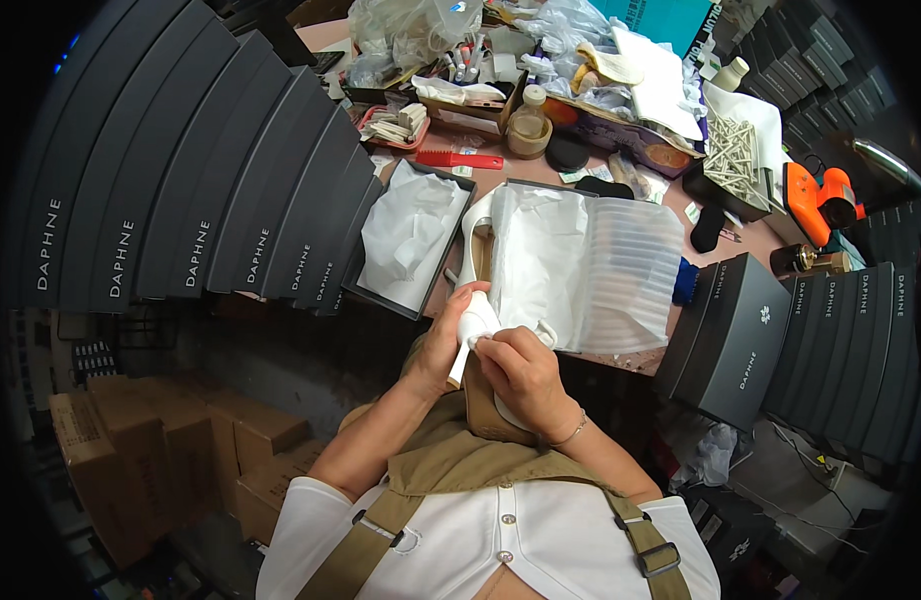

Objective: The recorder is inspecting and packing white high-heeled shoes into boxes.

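Note:
A white high-heeled shoe [478, 318] is in my left hand [441, 338], its slim heel pointing down toward me and its toe end toward the table. The fingers of that hand wrap round the back of the shoe. My right hand [526, 375] is closed in a pinch against the shoe near the heel; what its fingertips hold, if anything, is hidden. Below the right hand, partly covered by it, a tan sole-like shape [484, 400] with a pale edge shows. Just beyond lies an open box lined with white tissue paper [541, 255], with a ribbed translucent sheet [633, 275] spread over its right side.
Another tissue-filled dark box [386, 303] sits to the left. Tall stacks of dark shoe boxes [181, 170] flank me, with more boxes [736, 340] at right. A red comb [459, 159], a jar [528, 130], a tray of white sticks [731, 195] and an orange tool [821, 200] crowd the table.

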{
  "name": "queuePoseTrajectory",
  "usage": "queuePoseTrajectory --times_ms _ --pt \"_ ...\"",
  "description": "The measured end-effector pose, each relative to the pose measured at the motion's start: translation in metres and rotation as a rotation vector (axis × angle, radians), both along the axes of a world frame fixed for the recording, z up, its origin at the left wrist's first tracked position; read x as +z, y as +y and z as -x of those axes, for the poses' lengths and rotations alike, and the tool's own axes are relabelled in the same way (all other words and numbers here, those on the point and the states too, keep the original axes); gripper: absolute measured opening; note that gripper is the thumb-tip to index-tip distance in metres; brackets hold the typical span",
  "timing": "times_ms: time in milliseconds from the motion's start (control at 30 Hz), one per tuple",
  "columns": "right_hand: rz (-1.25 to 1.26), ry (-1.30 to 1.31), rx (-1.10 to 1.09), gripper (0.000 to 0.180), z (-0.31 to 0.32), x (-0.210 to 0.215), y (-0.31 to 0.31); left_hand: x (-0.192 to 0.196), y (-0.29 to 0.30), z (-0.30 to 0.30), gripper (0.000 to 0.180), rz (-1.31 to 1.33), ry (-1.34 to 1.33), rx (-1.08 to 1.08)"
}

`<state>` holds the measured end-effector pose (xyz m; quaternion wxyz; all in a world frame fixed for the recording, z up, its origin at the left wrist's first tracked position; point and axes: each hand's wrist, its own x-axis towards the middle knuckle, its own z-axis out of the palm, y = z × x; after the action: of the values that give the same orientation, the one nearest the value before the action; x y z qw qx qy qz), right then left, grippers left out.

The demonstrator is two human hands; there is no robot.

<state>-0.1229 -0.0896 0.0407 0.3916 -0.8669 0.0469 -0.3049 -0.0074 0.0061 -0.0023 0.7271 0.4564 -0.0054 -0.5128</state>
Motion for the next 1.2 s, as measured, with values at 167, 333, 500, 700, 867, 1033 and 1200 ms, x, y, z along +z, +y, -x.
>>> queuePoseTrajectory --times_ms 167,333,500,700,867,1033,1200 --pt "-0.010 -0.007 -0.037 0.025 -0.002 0.000 0.001 0.005 0.000 0.001 0.043 -0.012 0.008 0.004" --pt "-0.017 0.017 0.031 0.025 0.000 -0.002 0.000 0.003 -0.001 -0.001 0.043 -0.020 -0.023 0.005" --pt "-0.052 -0.023 -0.060 0.024 -0.004 -0.003 0.001 0.000 -0.003 -0.003 0.043 -0.010 0.002 0.025" --pt "-0.024 0.007 -0.010 0.025 -0.001 -0.001 0.002 -0.004 0.003 -0.002 0.043 -0.017 -0.025 0.004" --pt "-0.029 -0.016 -0.048 0.024 -0.006 0.000 0.001 0.003 0.001 -0.002 0.043 -0.019 -0.031 0.029" --pt "-0.031 0.023 -0.002 0.024 -0.003 -0.001 0.001 -0.001 0.003 -0.003 0.043 -0.027 -0.026 0.019" --pt "-0.043 0.007 -0.029 0.024 -0.007 0.000 0.001 0.002 0.001 -0.004 0.043 -0.010 0.006 0.022"
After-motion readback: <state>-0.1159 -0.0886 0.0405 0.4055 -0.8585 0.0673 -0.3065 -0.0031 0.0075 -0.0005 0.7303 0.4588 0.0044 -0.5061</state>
